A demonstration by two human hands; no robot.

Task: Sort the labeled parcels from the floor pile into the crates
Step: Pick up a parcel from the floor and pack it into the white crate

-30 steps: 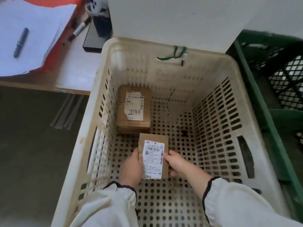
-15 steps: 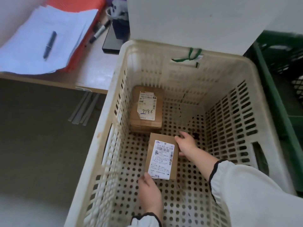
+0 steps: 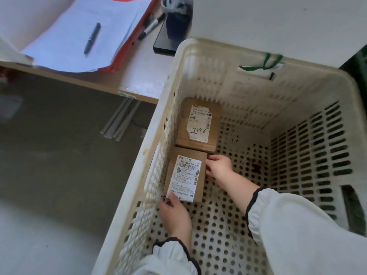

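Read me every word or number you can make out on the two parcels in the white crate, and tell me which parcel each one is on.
"7786": handwritten on the label of the far parcel.
"516-K20-00 028": printed at the top of the label of the near parcel.
The other print and the barcodes on both labels are too small or blurred to read.

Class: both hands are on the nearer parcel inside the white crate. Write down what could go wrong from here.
1. The left hand holds the near parcel tight beside the slotted wall of the white crate; fingers could get pinched there.
2. Its thumb lies on the label's lower corner, which might crease or peel.
3. The right hand presses the parcel's side; a harder push could shift the far parcel, which it touches.
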